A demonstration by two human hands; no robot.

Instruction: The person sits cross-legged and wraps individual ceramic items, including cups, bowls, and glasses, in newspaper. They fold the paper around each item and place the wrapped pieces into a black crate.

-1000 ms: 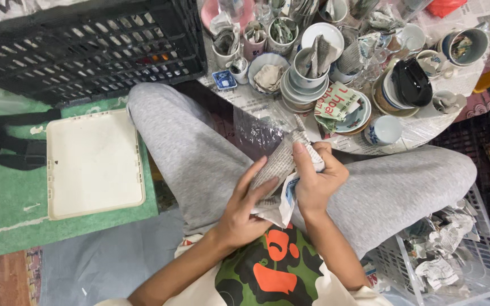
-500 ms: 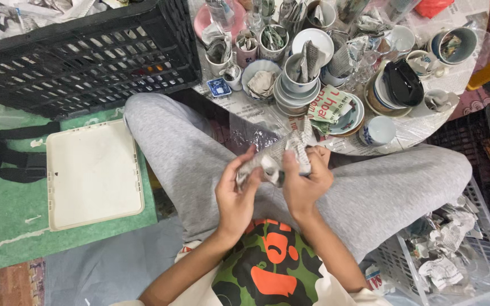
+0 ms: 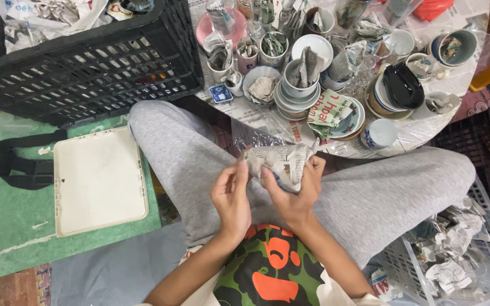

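Newspaper-wrapped bundle [image 3: 279, 163]: clasped between left hand [image 3: 232, 198] and right hand [image 3: 293, 195], fingers curled around it, above the lap. Crowded table [image 3: 426, 127] edge just beyond; black crate [image 3: 86, 68] left.

- One view only: the head cam, on your head, looking almost straight down over your chest and crossed legs.
- Your left hand [image 3: 231, 195] and right hand [image 3: 293, 192] sit close, near frame centre.
- Top of frame faces away from you: round table [image 3: 426, 127] upper right, black crate [image 3: 86, 62] upper left.
- No second view, so no overlap.
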